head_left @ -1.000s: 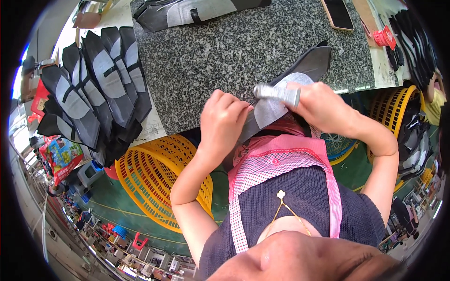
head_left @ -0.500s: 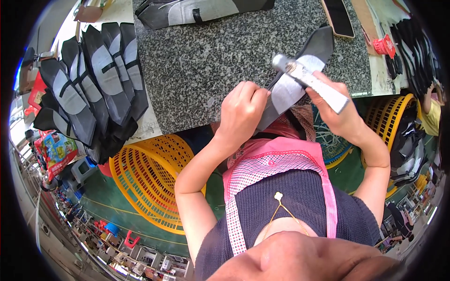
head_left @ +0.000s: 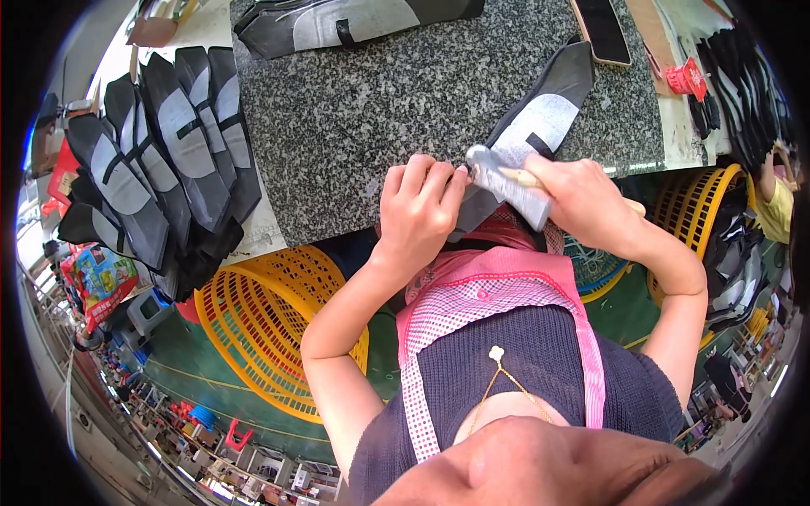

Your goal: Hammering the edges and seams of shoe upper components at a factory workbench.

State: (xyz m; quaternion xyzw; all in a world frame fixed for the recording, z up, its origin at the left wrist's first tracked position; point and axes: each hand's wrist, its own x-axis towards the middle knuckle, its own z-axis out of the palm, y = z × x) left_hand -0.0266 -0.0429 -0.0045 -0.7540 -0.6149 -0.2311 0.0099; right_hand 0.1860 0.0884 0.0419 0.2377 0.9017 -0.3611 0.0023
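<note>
A black, boat-shaped leather-like piece (head_left: 567, 74) with a pale grey patch and a small black strip lies aslant on the speckled granite slab (head_left: 363, 118). Its near end hangs over the front edge toward the apron. My left hand (head_left: 419, 207) is closed at the piece's left edge, fingertips pinched on it. In my right hand (head_left: 595, 207) is a hammer (head_left: 515, 196) with a metal head and a pale handle. The hammer's rounded face is right beside my left fingertips, over the edge of the piece. Whether it touches cannot be seen.
Similar black-and-grey pieces (head_left: 181, 126) are piled at the left, and a stack (head_left: 363, 21) lies at the far edge. A phone (head_left: 601, 29) and a red item (head_left: 688, 78) sit at the right. Yellow baskets (head_left: 253, 337) stand below the table; another person's arm (head_left: 769, 181) shows far right.
The hammer has come left and toward me, down to my left fingertips. More of the piece's grey patch and its black strip now shows. My left hand has shifted slightly left.
</note>
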